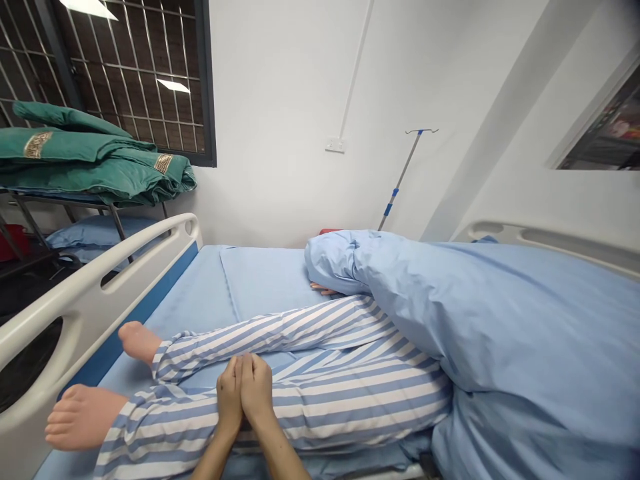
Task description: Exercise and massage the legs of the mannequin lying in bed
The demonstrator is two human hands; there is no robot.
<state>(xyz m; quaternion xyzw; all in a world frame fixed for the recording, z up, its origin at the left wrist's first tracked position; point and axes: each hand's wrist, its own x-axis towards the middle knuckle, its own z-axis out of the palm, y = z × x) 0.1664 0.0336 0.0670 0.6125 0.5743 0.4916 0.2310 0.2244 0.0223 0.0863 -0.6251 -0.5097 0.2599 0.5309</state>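
A manikin in blue-and-white striped pyjamas (325,393) lies on a hospital bed, bare feet (83,417) towards the left. A light blue blanket (475,313) covers its upper body. My left hand (229,395) and my right hand (257,390) lie side by side, touching each other, on the lower part of the near striped leg. Their fingers are stretched out over the cloth, pointing away from me. Neither hand holds anything.
A white footboard rail (100,273) with a blue panel runs along the left. The blue sheet (260,277) shows beyond the legs. A side rail (550,237) stands at the far right, an IV pole (400,180) at the wall, and folded green blankets (95,160) on a rack at the left.
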